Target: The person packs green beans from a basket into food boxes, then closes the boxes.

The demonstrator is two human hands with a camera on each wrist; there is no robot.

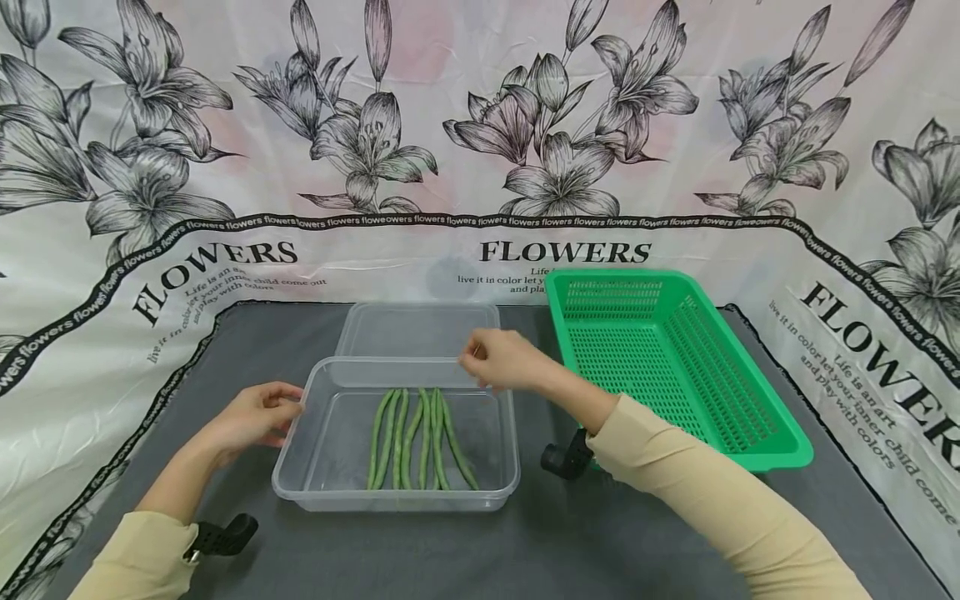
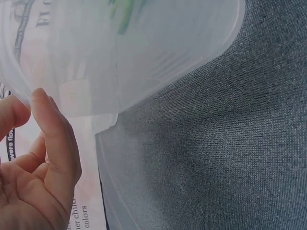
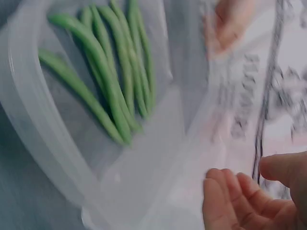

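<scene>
A clear plastic box (image 1: 322, 425) stands on the grey cloth with several green beans (image 1: 423, 442) inside, laid side by side lengthwise. At the box's left rim is my left hand (image 1: 258, 417), its fingers loosely bent. In the left wrist view, the thumb and a fingertip of the left hand (image 2: 43, 167) meet the rim, without a clear grip. Over the back right corner hovers my right hand (image 1: 502, 358). The right wrist view shows nothing between the thumb and relaxed fingers of the right hand (image 3: 254, 196), with the beans (image 3: 103, 57) off to one side.
Behind the box lies a flat clear lid (image 1: 420, 327). A green perforated basket (image 1: 780, 454) stands to the right, partly behind my right forearm. A floral printed sheet (image 1: 465, 167) rises at the back and sides of the grey cloth (image 1: 420, 558).
</scene>
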